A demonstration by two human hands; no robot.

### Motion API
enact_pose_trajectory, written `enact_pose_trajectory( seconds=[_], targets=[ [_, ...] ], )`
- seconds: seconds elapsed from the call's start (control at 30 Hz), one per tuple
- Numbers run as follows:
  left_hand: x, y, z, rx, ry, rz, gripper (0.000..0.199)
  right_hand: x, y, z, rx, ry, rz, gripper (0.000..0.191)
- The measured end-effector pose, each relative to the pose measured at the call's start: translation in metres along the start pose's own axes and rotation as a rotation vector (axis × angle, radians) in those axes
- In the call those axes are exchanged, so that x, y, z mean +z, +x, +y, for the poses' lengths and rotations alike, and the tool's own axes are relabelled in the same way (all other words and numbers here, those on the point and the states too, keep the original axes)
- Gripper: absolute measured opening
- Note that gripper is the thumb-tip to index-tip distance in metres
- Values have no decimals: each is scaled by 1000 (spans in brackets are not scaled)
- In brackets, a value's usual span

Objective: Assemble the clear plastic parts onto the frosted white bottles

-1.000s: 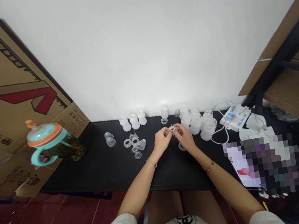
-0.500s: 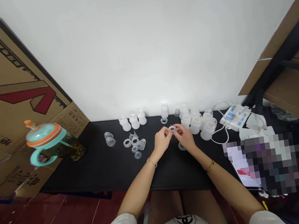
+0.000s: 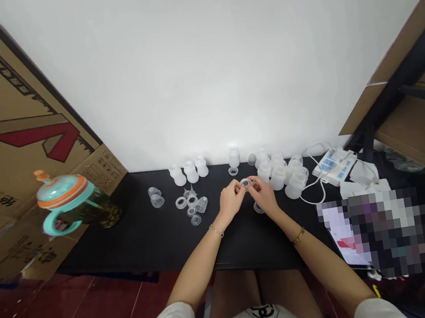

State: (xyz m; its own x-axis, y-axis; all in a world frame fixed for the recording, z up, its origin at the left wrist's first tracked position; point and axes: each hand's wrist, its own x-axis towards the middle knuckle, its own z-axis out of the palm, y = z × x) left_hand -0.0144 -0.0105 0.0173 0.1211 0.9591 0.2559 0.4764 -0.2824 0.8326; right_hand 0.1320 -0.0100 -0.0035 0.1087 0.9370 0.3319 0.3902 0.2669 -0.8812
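Observation:
Both hands meet over the black table (image 3: 149,244). My left hand (image 3: 230,199) and my right hand (image 3: 263,194) pinch a small clear ring (image 3: 245,182) between them by its edges. Under my right hand, a clear round part (image 3: 258,207) lies partly hidden. Just behind the hands is another ring (image 3: 232,171), in front of a white bottle (image 3: 233,156). Left of my left hand lie several rings (image 3: 192,200) and clear nipple-shaped parts (image 3: 201,204). Several capped bottles (image 3: 278,175) stand close together to the right of my right hand.
Three white bottles (image 3: 191,172) stand near the wall, and clear domed caps (image 3: 156,198) lie farther left. A large drink jug (image 3: 82,201) stands by a cardboard box (image 3: 11,137). On the right are a power strip (image 3: 334,165) with a cable and a phone (image 3: 347,245).
The ring between my fingers has tilted slightly. Both hands stay in almost the same place.

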Motion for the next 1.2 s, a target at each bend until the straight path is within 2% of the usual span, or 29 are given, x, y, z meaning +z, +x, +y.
enact_pose_trajectory(
  seconds=[0.2,0.7,0.97,1.2],
  targets=[
    [0,-1,-3,53,135,17,38,2,-2,5,-9,22,-15,36],
    [2,-1,-2,40,224,20,36,-3,-1,-3,-11,-41,25,38],
    [0,-5,4,75,87,81,20,0,-3,-3,-41,4,24,41],
    [-1,-2,4,107,57,100,13,4,-4,0,-58,15,4,37]
  ],
)
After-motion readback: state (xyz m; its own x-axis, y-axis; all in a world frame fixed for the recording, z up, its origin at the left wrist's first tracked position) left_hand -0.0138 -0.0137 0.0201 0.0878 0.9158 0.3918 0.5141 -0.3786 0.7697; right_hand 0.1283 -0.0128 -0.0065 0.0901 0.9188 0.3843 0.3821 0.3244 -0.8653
